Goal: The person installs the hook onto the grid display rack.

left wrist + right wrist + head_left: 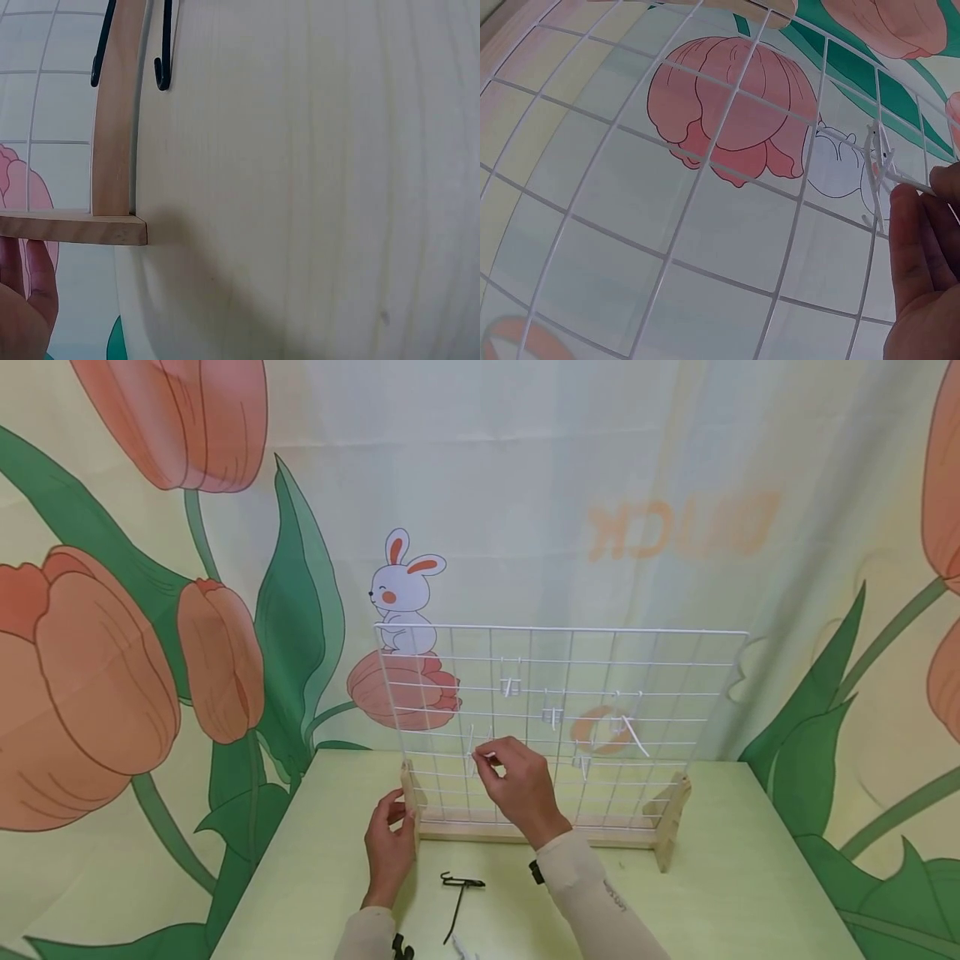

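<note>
- While pinching the white hook (883,154) by its arm between right thumb and forefinger (905,225), holds it at the grid (570,629); cannot tell whether hooked on.
- Takes the arm with the right hand (522,785), probably to leave the back plate free to meet the wires.
- Rests left hand (390,852) fingertips on the stand's (112,150) outer side, likely for bracing; cannot tell about a thumb wrap.
- Has four hung hooks (553,717) right of the pinching fingers.
- Has a black hook (463,882) on the table (285,877), nearer the body than all fingers.
- Shows no container.
</note>
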`<action>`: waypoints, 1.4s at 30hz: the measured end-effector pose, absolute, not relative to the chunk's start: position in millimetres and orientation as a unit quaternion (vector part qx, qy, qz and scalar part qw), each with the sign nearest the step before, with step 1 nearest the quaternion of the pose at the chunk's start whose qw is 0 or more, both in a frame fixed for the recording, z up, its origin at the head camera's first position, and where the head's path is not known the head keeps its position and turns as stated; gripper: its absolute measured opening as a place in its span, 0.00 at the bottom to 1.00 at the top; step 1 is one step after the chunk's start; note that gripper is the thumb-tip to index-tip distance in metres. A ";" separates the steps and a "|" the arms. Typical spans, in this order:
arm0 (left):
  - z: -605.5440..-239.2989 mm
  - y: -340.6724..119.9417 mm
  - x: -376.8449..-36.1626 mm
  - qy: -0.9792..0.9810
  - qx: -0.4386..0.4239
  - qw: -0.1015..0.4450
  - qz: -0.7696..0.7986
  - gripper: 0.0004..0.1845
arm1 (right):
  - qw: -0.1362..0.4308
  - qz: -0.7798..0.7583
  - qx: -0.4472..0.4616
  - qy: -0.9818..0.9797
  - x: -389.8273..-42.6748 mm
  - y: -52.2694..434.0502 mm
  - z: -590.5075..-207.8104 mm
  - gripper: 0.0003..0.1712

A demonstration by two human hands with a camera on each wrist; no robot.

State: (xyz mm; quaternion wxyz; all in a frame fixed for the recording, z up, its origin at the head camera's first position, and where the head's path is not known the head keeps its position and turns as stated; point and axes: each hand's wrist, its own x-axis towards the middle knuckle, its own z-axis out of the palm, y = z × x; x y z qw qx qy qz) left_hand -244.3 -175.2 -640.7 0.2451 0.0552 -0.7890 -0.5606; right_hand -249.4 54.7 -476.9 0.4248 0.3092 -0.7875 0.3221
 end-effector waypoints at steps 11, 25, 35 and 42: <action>-640.5 -174.8 -244.2 -0.787 0.060 0.243 -0.564 0.22 | 0.413 0.303 0.316 -0.799 -245.9 52.7 -484.1 0.07; -642.2 -175.5 -244.2 -0.785 0.049 0.249 -0.565 0.22 | 0.399 0.332 0.306 -0.798 -239.7 51.4 -499.2 0.09; -644.9 -176.7 -247.0 -0.784 0.051 0.247 -0.567 0.21 | 0.401 0.346 0.302 -0.793 -236.4 52.2 -506.5 0.10; -645.9 -177.4 -246.7 -0.784 0.060 0.230 -0.574 0.21 | 0.400 0.357 0.299 -0.789 -230.8 53.4 -512.6 0.10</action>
